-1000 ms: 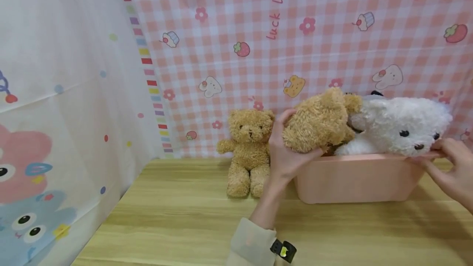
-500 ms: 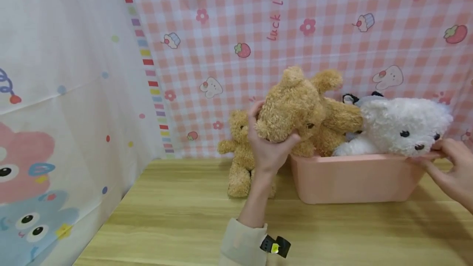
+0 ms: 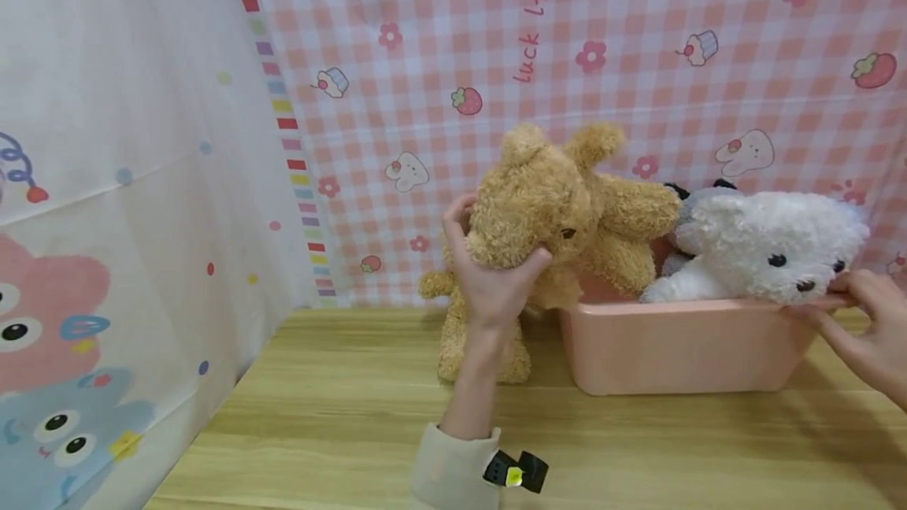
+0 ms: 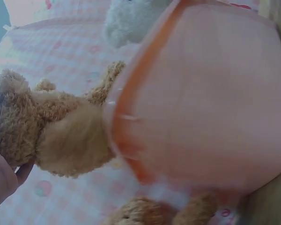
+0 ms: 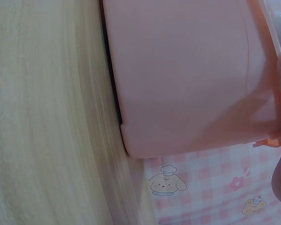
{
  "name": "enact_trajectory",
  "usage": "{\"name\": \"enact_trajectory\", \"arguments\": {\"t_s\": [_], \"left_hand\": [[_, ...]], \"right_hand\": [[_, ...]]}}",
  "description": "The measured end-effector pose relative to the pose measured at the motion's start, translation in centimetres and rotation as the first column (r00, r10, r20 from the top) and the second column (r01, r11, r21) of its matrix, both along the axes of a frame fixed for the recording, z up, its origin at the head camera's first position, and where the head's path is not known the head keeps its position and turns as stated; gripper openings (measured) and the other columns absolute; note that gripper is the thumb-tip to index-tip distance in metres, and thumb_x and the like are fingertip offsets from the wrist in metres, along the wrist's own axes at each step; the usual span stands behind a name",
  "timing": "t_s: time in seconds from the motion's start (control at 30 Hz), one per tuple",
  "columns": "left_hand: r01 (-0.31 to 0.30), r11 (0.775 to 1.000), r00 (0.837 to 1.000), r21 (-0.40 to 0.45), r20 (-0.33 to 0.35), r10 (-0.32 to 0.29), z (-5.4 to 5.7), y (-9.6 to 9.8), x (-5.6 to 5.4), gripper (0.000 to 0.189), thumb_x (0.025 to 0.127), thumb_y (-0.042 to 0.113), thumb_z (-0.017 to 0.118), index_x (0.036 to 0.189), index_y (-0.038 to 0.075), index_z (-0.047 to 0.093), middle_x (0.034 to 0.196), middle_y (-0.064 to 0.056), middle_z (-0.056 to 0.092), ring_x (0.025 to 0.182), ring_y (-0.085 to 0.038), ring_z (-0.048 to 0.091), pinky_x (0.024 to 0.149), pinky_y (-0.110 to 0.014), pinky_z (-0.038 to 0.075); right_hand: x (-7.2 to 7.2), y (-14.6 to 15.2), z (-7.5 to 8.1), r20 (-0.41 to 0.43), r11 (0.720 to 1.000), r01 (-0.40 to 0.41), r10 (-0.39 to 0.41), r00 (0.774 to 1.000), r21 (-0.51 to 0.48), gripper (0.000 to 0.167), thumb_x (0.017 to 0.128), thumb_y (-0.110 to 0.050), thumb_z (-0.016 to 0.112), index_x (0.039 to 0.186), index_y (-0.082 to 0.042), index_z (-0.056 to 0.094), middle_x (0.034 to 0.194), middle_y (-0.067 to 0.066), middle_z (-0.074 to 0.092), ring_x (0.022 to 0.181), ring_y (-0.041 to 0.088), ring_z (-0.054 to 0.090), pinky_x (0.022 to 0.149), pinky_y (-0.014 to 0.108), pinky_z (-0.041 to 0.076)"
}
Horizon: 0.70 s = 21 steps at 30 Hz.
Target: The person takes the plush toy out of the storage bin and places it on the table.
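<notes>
My left hand (image 3: pixel 489 282) grips a light-brown teddy bear (image 3: pixel 538 195) by its head. The bear is tilted sideways above the left end of a pink bin (image 3: pixel 687 349), its legs over the rim. In the left wrist view the held bear (image 4: pixel 75 140) hangs beside the bin's wall (image 4: pixel 215 93). My right hand (image 3: pixel 875 329) pinches the bin's right rim, its thumb on the front. A white plush dog (image 3: pixel 779 238) leans over the rim near that hand. Behind it shows part of a grey plush toy (image 3: pixel 697 215) with black ears.
A second brown teddy bear (image 3: pixel 453 341) sits on the wooden table (image 3: pixel 340 400) left of the bin, mostly hidden behind my left hand and the held bear. A pink checked cloth (image 3: pixel 397 101) hangs behind, and a white printed cloth (image 3: pixel 142 140) at the left.
My left hand has lifted the teddy bear up and moved it left, off the bin's left end. It now covers the seated bear's head. My right hand has stayed on the rim.
</notes>
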<state>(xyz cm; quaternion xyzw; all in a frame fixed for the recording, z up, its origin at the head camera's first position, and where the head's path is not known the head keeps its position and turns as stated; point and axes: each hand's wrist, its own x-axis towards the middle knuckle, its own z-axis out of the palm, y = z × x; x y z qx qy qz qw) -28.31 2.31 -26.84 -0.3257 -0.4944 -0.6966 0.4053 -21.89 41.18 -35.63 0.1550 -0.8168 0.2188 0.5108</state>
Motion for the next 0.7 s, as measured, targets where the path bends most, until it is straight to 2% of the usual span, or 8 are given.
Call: {"name": "enact_trajectory", "arguments": {"t_s": [0.1,0.23,0.33,0.4,0.43,0.5,0.57,0.7], "left_hand": [[-0.052,0.998,0.998,0.018,-0.034,0.052,0.6,-1.1,0.2,0.078,0.06,0.006,0.079,0.131,0.005,0.046,0.123,-0.006,0.053,0.112,-0.024,0.053,0.098,-0.045,0.048],[-0.107,0.993,0.992,0.047,-0.064,0.11,1.1,-2.7,0.2,0.079,0.059,0.002,0.075,0.132,0.004,0.046,0.126,-0.007,0.052,0.114,-0.025,0.051,0.099,-0.046,0.047],[-0.105,0.992,0.992,0.068,-0.066,0.11,1.2,-3.7,0.1,0.08,0.058,-0.002,0.073,0.134,0.004,0.046,0.129,-0.009,0.051,0.116,-0.028,0.052,0.099,-0.049,0.048],[-0.116,0.991,0.99,0.071,-0.069,0.121,1.2,-4.2,0.0,0.08,0.058,-0.003,0.072,0.133,0.004,0.046,0.129,-0.009,0.052,0.116,-0.029,0.053,0.1,-0.05,0.048],[-0.118,0.99,0.99,0.072,-0.075,0.123,1.3,-4.4,0.0,0.08,0.058,-0.003,0.072,0.133,0.004,0.046,0.13,-0.009,0.052,0.116,-0.029,0.053,0.1,-0.05,0.048],[-0.135,0.988,0.986,0.07,-0.09,0.141,1.3,-4.8,0.1,0.078,0.058,-0.002,0.072,0.133,0.001,0.046,0.129,-0.009,0.053,0.116,-0.03,0.053,0.1,-0.05,0.047],[-0.161,0.985,0.979,0.064,-0.119,0.167,1.5,-5.1,0.3,0.077,0.058,0.0,0.071,0.131,-0.002,0.046,0.129,-0.008,0.054,0.115,-0.03,0.053,0.1,-0.05,0.047],[-0.173,0.984,0.967,0.039,-0.185,0.177,1.7,-5.7,0.7,0.077,0.06,0.004,0.073,0.13,-0.006,0.044,0.129,-0.007,0.054,0.116,-0.031,0.054,0.101,-0.051,0.047]], "right_hand": [[-0.1,0.0,0.0,-0.001,1.0,0.007,-0.007,1.0,0.007,0.086,0.088,-0.074,0.043,0.085,0.011,0.055,0.084,-0.009,0.05,0.092,-0.017,0.03,0.081,0.01,0.023],[0.1,0.0,-0.1,0.02,0.998,0.055,-0.056,0.998,0.032,0.084,0.093,-0.071,0.039,0.087,0.011,0.054,0.081,0.021,0.05,0.091,-0.014,0.028,0.078,0.017,0.025],[0.2,0.0,-0.2,0.038,0.995,0.085,-0.087,0.996,0.05,0.081,0.094,-0.069,0.037,0.088,0.01,0.054,0.081,0.021,0.051,0.086,-0.007,0.032,0.075,0.025,0.027],[0.2,0.1,-0.2,0.039,0.994,0.092,-0.094,0.995,0.055,0.081,0.094,-0.069,0.037,0.087,0.009,0.054,0.08,0.02,0.051,0.085,-0.007,0.032,0.073,0.03,0.027],[0.3,0.1,-0.2,0.038,0.994,0.091,-0.093,0.995,0.056,0.08,0.094,-0.07,0.037,0.086,0.008,0.054,0.079,0.019,0.051,0.084,-0.007,0.032,0.073,0.029,0.028],[0.2,0.2,-0.1,0.03,0.995,0.086,-0.088,0.996,0.052,0.082,0.091,-0.072,0.036,0.085,0.008,0.054,0.078,0.018,0.05,0.088,-0.014,0.028,0.073,0.027,0.028],[0.2,0.1,-0.1,0.028,0.996,0.08,-0.081,0.996,0.047,0.082,0.092,-0.072,0.038,0.085,0.008,0.054,0.078,0.019,0.05,0.088,-0.014,0.027,0.074,0.025,0.027],[0.2,0.1,0.0,0.03,0.996,0.074,-0.076,0.997,0.04,0.084,0.092,-0.072,0.039,0.087,0.01,0.054,0.079,0.02,0.05,0.089,-0.014,0.027,0.074,0.022,0.027]]}}
